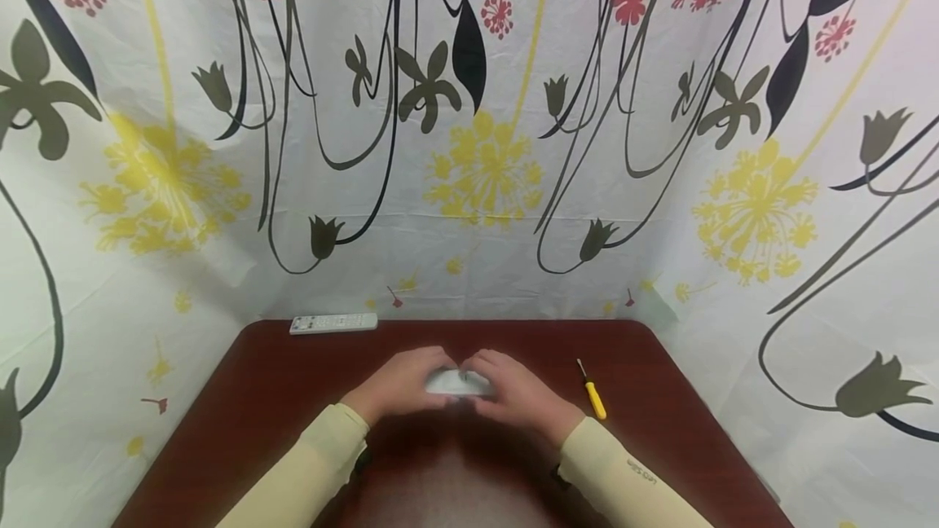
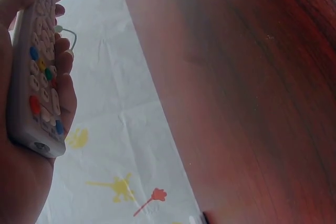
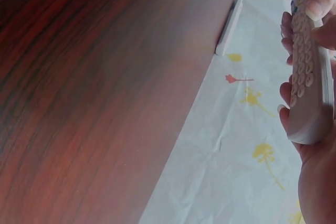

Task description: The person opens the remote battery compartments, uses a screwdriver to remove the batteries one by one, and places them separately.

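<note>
Both hands hold a white remote control [image 1: 460,384] between them, above the middle of the table. My left hand [image 1: 407,381] grips one end, its fingers curled round the far long side. Rubber buttons, some red, blue, green and yellow, show on the face of the remote control [image 2: 44,85] in the left wrist view. At the other end, my right hand [image 1: 517,389] grips it likewise. Both thumbs lie over the button side, as the right wrist view shows with the right thumb [image 3: 319,4]. The remote's back is hidden.
A second white remote control [image 1: 333,323] lies at the table's far left edge. To the right of the hands lies a yellow-handled screwdriver [image 1: 596,399]. Flower-printed curtains [image 1: 469,267] hang behind and beside the dark red wooden table [image 1: 242,430].
</note>
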`<state>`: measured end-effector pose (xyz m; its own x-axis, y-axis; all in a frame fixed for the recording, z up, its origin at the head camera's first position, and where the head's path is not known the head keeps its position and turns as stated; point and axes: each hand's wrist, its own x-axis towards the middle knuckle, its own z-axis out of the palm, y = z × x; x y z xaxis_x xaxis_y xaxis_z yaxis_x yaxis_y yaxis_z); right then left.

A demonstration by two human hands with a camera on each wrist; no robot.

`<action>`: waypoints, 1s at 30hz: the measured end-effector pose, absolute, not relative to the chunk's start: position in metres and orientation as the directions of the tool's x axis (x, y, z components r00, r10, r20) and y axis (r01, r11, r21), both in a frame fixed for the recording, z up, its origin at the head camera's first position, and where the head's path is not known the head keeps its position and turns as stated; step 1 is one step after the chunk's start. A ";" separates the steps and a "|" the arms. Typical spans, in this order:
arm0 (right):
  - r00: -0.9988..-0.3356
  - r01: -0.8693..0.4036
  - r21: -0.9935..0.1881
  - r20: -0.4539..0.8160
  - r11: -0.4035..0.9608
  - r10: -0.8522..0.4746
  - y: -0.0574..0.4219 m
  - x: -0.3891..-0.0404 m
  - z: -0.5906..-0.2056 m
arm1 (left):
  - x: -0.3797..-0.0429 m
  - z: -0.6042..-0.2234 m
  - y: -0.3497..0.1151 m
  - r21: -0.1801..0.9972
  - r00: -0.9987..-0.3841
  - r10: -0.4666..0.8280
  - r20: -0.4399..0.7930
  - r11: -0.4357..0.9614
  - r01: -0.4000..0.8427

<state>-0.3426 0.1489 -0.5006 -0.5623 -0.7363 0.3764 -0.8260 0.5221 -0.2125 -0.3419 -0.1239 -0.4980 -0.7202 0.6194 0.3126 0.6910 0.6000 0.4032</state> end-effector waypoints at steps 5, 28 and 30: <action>-0.549 -0.836 -0.210 0.367 0.507 -0.751 0.150 -0.342 -0.499 | -0.343 -0.497 -0.125 0.410 -0.727 0.617 0.301 0.605 0.683; -0.492 -0.869 -0.181 0.408 0.460 -0.769 0.150 -0.341 -0.497 | -0.342 -0.494 -0.129 0.417 -0.721 0.621 0.307 0.594 0.689; -0.490 -0.870 -0.175 0.406 0.460 -0.772 0.150 -0.341 -0.497 | -0.342 -0.494 -0.129 0.417 -0.719 0.624 0.307 0.591 0.691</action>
<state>-0.3409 0.1502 -0.4966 -0.4895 -0.7716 0.4063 -0.8705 0.4599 -0.1755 -0.3419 -0.1293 -0.4938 -0.7190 0.6235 0.3070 0.6905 0.5909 0.4171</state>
